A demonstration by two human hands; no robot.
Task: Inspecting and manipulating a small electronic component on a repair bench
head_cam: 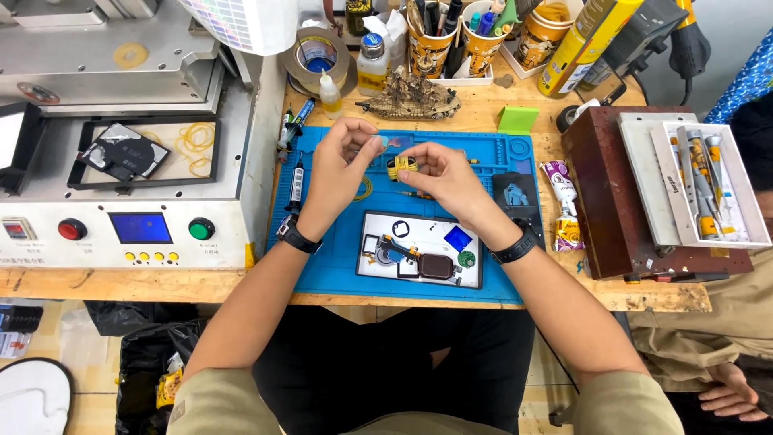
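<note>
A small roll of yellow tape (401,166) sits pinched in the right hand (443,179) fingertips above the blue rubbery work mat (338,266). The left hand (342,165) fingers pinch together on a tiny pale piece (382,142). Below lies a white rectangular tray (420,250) of small parts.

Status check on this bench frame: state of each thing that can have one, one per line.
left hand: raised over the mat, fingertips pinching a small pale piece
right hand: raised, fingers closed on a yellow tape roll
blue work mat: flat on the bench, parts on it
white parts tray: lying on the mat, holds small components
machine screen: lit blue
glue bottle: upright, capped
large tape roll: lying flat
</note>
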